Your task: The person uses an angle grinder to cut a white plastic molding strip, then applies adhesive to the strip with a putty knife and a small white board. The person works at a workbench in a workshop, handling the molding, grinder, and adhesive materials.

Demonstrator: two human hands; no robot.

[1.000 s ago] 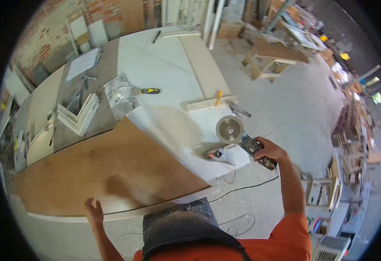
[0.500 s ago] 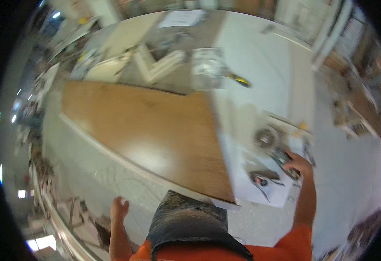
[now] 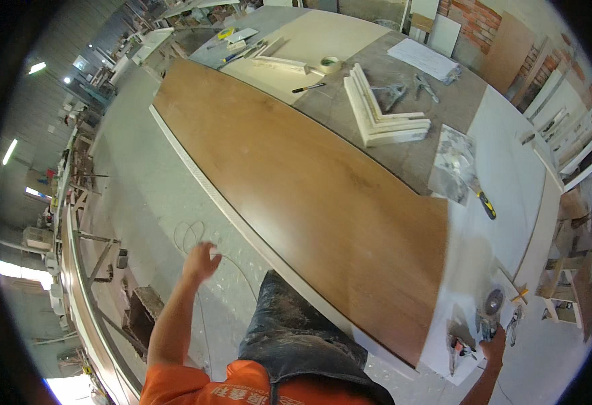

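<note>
Right hand [image 3: 494, 347] looks wrapped round the grinder [image 3: 489, 330]; exact finger placement too small to tell. Grinder sits at the table's [image 3: 333, 108] right end, beyond the brown board [image 3: 303, 202]. Left hand [image 3: 203, 262] empty, fingers spread and slightly bent, out over the floor. Grinder is probably weighty, rigid, maybe dusty-slick; best gripped round its body, clear of the thin round disc [image 3: 494, 302]. Board: flat, smooth, faint sheen, angled ends. White L-shaped strips [image 3: 397, 132] stacked behind.
</note>
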